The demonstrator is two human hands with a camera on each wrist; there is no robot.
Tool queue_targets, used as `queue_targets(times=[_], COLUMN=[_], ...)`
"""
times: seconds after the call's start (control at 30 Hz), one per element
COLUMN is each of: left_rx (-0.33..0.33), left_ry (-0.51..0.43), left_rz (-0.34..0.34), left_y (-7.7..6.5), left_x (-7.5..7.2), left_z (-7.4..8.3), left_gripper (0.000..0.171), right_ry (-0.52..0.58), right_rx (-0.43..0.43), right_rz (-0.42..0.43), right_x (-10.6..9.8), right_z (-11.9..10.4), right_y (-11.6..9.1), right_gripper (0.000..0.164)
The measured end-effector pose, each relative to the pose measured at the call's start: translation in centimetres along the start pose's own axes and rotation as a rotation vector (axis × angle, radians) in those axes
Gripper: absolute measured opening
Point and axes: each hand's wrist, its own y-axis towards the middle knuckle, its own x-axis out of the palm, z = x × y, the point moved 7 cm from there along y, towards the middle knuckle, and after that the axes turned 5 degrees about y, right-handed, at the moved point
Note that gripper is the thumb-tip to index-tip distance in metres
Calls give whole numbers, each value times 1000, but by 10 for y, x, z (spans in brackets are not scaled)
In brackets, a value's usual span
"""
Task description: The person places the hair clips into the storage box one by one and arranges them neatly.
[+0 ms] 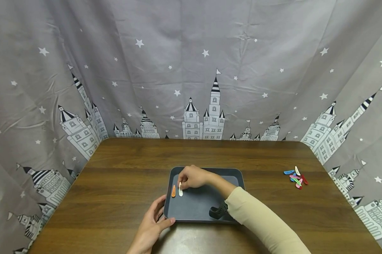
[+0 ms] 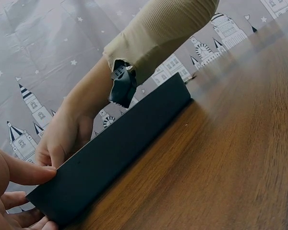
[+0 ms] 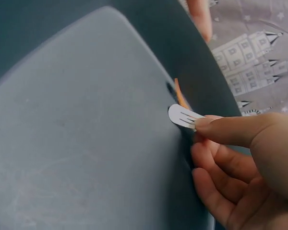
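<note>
A dark grey rectangular tray point(image 1: 194, 208) lies on the wooden table. My right hand point(image 1: 194, 177) reaches over its left part and pinches a white snap hair clip point(image 3: 179, 115) between thumb and fingertips. The clip's rounded end points down toward the tray floor. Just left of it in the head view, an orange hair clip point(image 1: 173, 191) rests in the tray near the left wall. My left hand point(image 1: 152, 223) grips the tray's near left corner. In the left wrist view its thumb presses the rim and the other fingers point(image 2: 19, 218) curl around the corner's lower side.
A small heap of hair clips point(image 1: 295, 177) in blue, white, pink, green and red lies on the table point(image 1: 264, 158) to the right of the tray. A grey curtain point(image 1: 165, 70) printed with castles and stars hangs behind. A black strap point(image 1: 218, 211) circles the right wrist.
</note>
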Motion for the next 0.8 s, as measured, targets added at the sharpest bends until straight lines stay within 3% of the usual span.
queue_targets(times=[0.67, 0.8], left_rx=[-38, -21], left_ry=[-2, -3], left_rz=[0, 0], left_y=[0, 0], left_x=[0, 0], left_z=[0, 1], left_gripper=[81, 81], right_ry=[-64, -44], right_rx=[25, 26], right_rz=[32, 33], right_x=[6, 3], right_z=[-1, -2], right_y=[5, 2], right_gripper=[12, 14])
